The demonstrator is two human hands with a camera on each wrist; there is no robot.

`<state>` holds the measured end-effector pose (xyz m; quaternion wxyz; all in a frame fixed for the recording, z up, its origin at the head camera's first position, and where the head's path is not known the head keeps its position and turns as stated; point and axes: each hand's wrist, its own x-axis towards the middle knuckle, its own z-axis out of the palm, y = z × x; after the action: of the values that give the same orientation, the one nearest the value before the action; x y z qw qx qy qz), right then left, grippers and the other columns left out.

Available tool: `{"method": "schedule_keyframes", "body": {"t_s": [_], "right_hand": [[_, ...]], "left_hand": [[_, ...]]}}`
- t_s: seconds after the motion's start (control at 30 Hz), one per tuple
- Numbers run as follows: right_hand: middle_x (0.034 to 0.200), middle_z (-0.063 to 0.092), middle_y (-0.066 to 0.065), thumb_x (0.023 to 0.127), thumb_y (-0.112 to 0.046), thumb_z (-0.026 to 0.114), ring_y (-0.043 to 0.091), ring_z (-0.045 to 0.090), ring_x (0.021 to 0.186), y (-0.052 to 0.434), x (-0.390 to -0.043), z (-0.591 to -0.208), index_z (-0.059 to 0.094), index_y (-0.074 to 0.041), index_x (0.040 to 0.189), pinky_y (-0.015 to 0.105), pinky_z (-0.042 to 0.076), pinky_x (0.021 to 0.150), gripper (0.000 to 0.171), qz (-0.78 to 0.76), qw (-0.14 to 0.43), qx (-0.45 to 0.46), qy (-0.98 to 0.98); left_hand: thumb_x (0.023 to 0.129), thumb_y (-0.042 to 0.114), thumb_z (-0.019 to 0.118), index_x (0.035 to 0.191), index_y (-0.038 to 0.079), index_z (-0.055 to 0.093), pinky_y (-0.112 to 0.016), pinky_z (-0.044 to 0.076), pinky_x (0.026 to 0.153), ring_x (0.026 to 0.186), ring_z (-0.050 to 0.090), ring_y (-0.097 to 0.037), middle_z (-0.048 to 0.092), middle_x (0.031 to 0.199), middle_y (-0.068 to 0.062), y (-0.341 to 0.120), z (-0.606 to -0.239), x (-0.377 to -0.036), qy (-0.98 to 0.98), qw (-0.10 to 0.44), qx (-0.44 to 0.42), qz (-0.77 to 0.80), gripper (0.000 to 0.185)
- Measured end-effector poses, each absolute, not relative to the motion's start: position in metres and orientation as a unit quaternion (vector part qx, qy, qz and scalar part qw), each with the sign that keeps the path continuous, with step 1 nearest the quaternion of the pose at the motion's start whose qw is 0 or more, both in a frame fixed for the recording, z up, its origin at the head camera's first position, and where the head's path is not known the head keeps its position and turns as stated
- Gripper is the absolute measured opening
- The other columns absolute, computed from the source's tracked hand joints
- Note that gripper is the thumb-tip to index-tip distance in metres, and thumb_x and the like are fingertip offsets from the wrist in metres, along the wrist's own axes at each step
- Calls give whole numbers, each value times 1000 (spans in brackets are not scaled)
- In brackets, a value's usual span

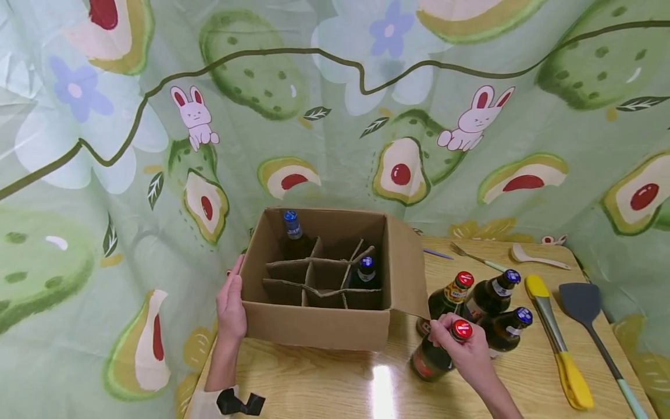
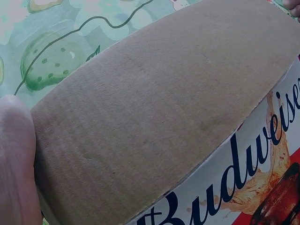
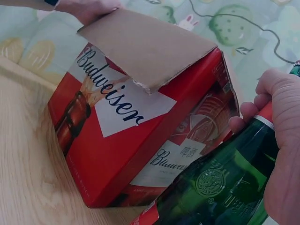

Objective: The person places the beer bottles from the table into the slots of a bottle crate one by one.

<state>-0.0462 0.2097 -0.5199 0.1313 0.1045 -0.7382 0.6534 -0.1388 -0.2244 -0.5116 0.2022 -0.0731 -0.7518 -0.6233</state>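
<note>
An open cardboard box [image 1: 316, 329] with cardboard dividers stands on the table. One blue-capped beer bottle [image 1: 293, 227] is in its back left compartment, another blue-capped bottle [image 1: 366, 270] toward its right side. My left hand [image 1: 231, 305] holds the box's left side, thumb at the front flap's edge [image 2: 154, 112]. My right hand [image 1: 466, 349] grips a green beer bottle [image 3: 220, 183] with a red cap by its neck, just right of the box. Close behind it are a red-capped bottle [image 1: 455, 291] with a yellow neck label and two dark blue-capped bottles [image 1: 492, 297], [image 1: 505, 331].
The box's right flap [image 1: 408, 267] sticks outward toward the bottles. Farther right lie yellow-tipped tongs [image 1: 555, 337], a dark spatula [image 1: 581, 299], a pale ladle [image 1: 539, 260] and a fork [image 1: 476, 256]. A blue pen-like stick [image 1: 438, 254] lies behind. Patterned cloth [image 1: 335, 134] hangs around the table.
</note>
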Motion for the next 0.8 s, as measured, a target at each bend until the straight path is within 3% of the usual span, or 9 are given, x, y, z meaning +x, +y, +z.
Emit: {"method": "schedule_keyframes", "body": {"t_s": [0.43,0.8], "right_hand": [[71,68,2,91,16,67,9,68,67,206,-48,-532,66,-5,78,17,56,65,24,634,152,63,-756],[73,70,2,87,21,67,7,72,71,203,-46,-539,65,2,80,16,58,69,21,655,165,53,-736]], "left_hand": [[114,13,32,156,-6,42,-23,13,127,151,36,-29,46,159,-20,-226,-513,-139,-752,211,-82,-619,47],[114,16,32,157,-1,43,-15,29,118,149,40,-28,46,160,-17,-226,-512,-139,-751,198,-70,-626,48]]}}
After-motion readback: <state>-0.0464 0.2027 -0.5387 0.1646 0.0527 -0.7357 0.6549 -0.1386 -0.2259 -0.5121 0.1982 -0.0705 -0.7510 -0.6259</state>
